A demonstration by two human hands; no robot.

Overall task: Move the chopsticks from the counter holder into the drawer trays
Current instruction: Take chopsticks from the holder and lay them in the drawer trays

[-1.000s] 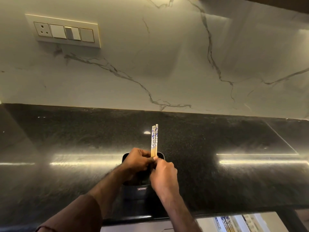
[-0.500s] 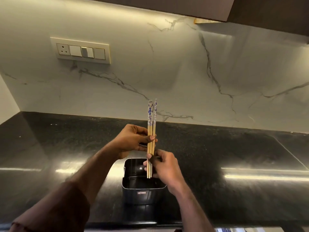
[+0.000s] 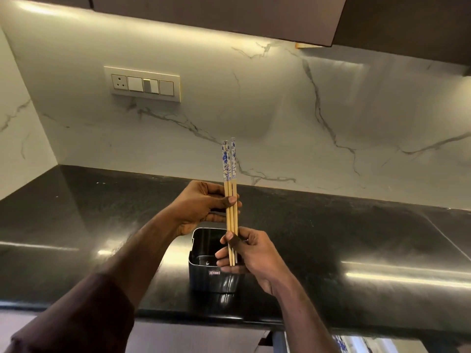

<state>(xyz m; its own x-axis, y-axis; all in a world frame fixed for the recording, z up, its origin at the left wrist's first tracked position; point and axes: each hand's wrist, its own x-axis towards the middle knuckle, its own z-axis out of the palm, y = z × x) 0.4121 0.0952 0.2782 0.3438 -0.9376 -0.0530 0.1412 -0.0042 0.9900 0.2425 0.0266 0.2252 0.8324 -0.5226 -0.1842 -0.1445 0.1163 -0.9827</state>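
Observation:
A small bundle of wooden chopsticks (image 3: 230, 189) with blue-and-white patterned tops stands upright above the black square holder (image 3: 204, 273) on the dark counter. My left hand (image 3: 201, 207) pinches the bundle around its middle, thumb in front. Lower down, my right hand (image 3: 244, 253) grips the thin ends, just over the holder's open mouth. What shows of the holder's inside looks dark and bare. At the bottom right edge a slice of the open drawer (image 3: 356, 345) shows, with a blue-patterned chopstick top in it.
The black polished counter (image 3: 356, 238) runs left to right, its front edge near the bottom. A white marble backsplash (image 3: 280, 123) with a switch plate (image 3: 145, 84) rises behind. Dark wall cabinets (image 3: 254, 14) hang overhead.
Both hands have lifted the chopsticks up out of the holder; the thin ends now hang over its mouth. The view has tilted upward, and the drawer has slid almost out of sight.

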